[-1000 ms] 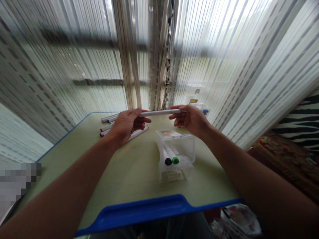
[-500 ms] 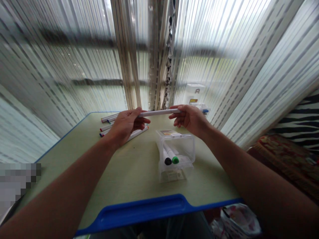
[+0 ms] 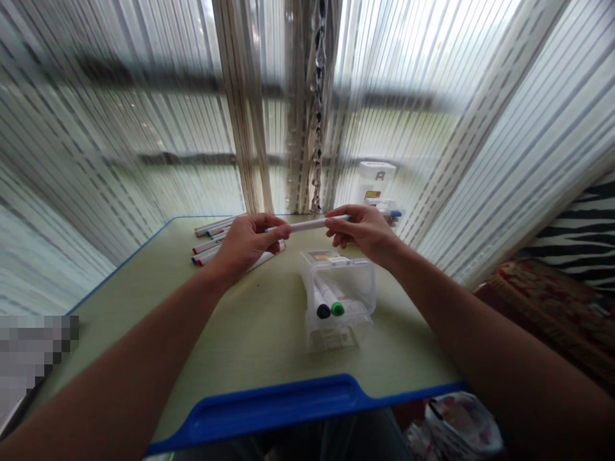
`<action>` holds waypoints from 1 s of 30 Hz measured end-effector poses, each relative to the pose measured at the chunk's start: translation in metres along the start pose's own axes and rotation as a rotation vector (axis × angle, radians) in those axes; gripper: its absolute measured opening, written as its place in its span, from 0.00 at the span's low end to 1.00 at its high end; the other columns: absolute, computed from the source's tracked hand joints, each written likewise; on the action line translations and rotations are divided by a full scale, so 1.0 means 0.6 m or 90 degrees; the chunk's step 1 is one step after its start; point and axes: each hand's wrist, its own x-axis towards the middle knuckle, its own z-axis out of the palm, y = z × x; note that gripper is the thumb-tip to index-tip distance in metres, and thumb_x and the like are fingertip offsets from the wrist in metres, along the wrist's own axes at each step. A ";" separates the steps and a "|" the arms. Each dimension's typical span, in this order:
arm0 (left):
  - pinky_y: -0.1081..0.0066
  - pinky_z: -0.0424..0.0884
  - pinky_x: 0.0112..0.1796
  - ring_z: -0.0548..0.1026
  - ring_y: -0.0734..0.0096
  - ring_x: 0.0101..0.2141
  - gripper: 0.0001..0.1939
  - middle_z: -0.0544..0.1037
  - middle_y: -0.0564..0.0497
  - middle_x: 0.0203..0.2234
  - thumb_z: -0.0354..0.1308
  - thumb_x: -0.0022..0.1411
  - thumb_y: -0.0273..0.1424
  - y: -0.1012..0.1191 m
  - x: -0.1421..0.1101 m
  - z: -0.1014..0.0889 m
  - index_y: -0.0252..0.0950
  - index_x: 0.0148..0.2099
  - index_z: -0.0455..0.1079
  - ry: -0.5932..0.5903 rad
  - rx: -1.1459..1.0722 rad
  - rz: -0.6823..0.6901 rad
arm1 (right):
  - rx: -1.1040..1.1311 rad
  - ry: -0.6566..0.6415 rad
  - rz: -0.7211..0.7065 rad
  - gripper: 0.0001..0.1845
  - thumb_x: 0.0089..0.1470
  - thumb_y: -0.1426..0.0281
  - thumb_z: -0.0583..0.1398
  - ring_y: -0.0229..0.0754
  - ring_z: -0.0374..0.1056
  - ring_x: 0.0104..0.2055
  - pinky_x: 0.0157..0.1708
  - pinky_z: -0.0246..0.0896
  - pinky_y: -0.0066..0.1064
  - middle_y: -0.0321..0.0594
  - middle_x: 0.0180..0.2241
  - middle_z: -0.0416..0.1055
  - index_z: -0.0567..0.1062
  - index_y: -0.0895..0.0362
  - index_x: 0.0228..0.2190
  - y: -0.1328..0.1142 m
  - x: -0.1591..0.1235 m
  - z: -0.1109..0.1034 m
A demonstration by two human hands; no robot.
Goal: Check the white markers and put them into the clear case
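A white marker with light blue ends is held level above the far part of the table. My left hand pinches it near its left end, and my right hand grips the right end between thumb and fingers. Below and between the hands, a clear plastic case lies on its side with its open end toward me. Inside it rest a black-capped marker and a green-capped marker. Several loose white markers lie behind and partly under my left hand.
The pale green table has a blue rim with a moulded tray at the front. A second clear container, with a blue-capped marker beside it, stands at the back right near the curtains. A plastic bag is below right.
The marker has dropped slightly and its ends show differently in the fingers. My left hand's thumb has shifted right along it; my right hand's fingers have moved a little left. The case stays put.
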 end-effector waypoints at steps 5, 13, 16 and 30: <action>0.74 0.69 0.24 0.71 0.78 0.20 0.19 0.80 0.48 0.25 0.73 0.51 0.37 -0.001 -0.001 0.003 0.30 0.42 0.81 0.020 0.005 0.008 | -0.053 -0.007 -0.015 0.22 0.40 0.58 0.75 0.34 0.71 0.19 0.15 0.63 0.22 0.37 0.22 0.77 0.79 0.60 0.31 0.003 0.000 0.001; 0.74 0.71 0.24 0.73 0.78 0.19 0.15 0.81 0.45 0.28 0.63 0.64 0.35 -0.004 0.003 0.006 0.28 0.45 0.80 0.041 -0.034 -0.010 | -0.011 -0.004 -0.001 0.17 0.49 0.58 0.70 0.35 0.72 0.18 0.14 0.62 0.23 0.41 0.26 0.79 0.81 0.60 0.34 0.005 0.001 0.003; 0.75 0.70 0.23 0.73 0.78 0.19 0.14 0.81 0.46 0.27 0.59 0.68 0.34 -0.003 0.004 0.006 0.27 0.44 0.79 0.041 -0.007 -0.017 | 0.014 -0.006 0.019 0.13 0.55 0.62 0.66 0.36 0.72 0.18 0.14 0.62 0.24 0.41 0.26 0.79 0.81 0.60 0.35 0.004 0.002 0.002; 0.78 0.58 0.16 0.57 0.81 0.13 0.19 0.57 0.60 0.12 0.49 0.72 0.31 -0.004 0.007 0.006 0.33 0.27 0.66 0.055 0.006 -0.070 | 0.053 -0.012 0.043 0.14 0.61 0.61 0.61 0.36 0.71 0.18 0.14 0.62 0.25 0.42 0.25 0.79 0.79 0.60 0.35 0.004 0.004 0.004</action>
